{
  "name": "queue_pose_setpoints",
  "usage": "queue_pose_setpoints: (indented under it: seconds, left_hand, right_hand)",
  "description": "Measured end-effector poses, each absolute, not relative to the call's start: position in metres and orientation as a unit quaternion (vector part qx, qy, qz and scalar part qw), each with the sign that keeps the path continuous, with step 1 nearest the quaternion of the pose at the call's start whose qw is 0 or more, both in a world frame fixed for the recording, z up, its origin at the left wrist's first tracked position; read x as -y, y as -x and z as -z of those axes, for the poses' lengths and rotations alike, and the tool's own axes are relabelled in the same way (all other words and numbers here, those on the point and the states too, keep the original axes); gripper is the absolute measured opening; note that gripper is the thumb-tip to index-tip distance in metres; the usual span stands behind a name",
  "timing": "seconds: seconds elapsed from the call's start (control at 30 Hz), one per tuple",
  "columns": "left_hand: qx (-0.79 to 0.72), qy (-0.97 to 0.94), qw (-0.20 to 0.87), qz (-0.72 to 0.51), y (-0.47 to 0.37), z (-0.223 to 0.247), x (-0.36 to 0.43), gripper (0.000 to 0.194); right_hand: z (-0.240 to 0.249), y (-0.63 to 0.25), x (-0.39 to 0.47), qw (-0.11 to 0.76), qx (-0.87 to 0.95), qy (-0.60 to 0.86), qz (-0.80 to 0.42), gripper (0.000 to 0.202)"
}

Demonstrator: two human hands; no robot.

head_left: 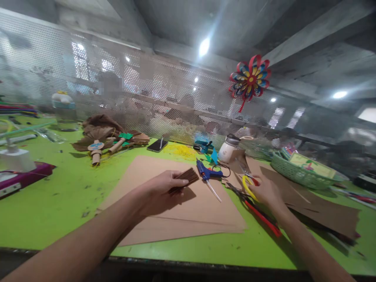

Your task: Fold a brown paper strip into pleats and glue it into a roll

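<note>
My left hand [172, 186] is closed on a small stack of brown corrugated strips [189, 178], held above the light brown paper sheets [164, 227]. My right hand [266, 190] is at the yellow-handled scissors [249, 187], its fingers around the handle, with the blades pointing away toward the back. Beside it lie red-handled scissors [261, 217]. A blue glue gun [209, 172] with a white glue stick rests on the sheets between my hands.
Behind the sheets are a phone [157, 145], yellow shreds [180, 150] and a white jar [227, 150]. A green basket [305, 176] and dark brown paper [329, 209] lie right. Leaf crafts [100, 135] and a purple power strip [32, 176] stand left.
</note>
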State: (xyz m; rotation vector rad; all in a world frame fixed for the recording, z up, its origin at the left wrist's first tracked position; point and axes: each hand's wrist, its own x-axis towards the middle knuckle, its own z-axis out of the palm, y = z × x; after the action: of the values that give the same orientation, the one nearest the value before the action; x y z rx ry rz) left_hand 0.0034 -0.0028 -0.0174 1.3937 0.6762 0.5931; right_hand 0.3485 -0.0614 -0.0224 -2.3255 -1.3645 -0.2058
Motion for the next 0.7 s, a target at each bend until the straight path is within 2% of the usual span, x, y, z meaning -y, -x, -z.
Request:
queue_pose_setpoints:
  seconds: [0.13, 0.2, 0.27, 0.33, 0.43, 0.53, 0.6, 0.7]
  left_hand:
    - [-0.298, -0.591, 0.706, -0.253, -0.002, 0.018, 0.009, 0.032]
    - [-0.289, -0.576, 0.719, -0.26, -0.002, 0.019, 0.013, 0.031]
    - [-0.269, -0.56, 0.737, -0.266, -0.003, 0.021, 0.017, 0.029]
    - [-0.246, -0.554, 0.749, -0.269, -0.005, 0.023, 0.02, 0.026]
    - [-0.227, -0.564, 0.745, -0.274, -0.007, 0.024, 0.022, 0.021]
    - [-0.226, -0.574, 0.744, -0.257, -0.007, 0.025, 0.022, 0.022]
    - [-0.228, -0.572, 0.748, -0.248, -0.006, 0.026, 0.021, 0.026]
    - [-0.248, -0.585, 0.737, -0.231, -0.005, 0.025, 0.017, 0.031]
  right_hand:
    - [0.036, -0.367, 0.062, 0.108, 0.515, 0.848, 0.056, 0.035]
    - [0.029, -0.359, 0.067, 0.096, 0.521, 0.846, 0.056, 0.032]
    - [0.015, -0.337, 0.073, 0.145, 0.547, 0.821, 0.07, 0.032]
    - [-0.002, -0.304, 0.076, 0.229, 0.623, 0.747, 0.03, 0.03]
    - [-0.014, -0.252, 0.071, 0.326, 0.686, 0.63, -0.161, 0.035]
    - [-0.006, -0.216, 0.056, 0.376, 0.677, 0.538, -0.332, 0.044]
    - [0.003, -0.205, 0.046, 0.403, 0.656, 0.496, -0.402, 0.05]
    - [0.014, -0.201, 0.037, 0.422, 0.633, 0.462, -0.456, 0.047]
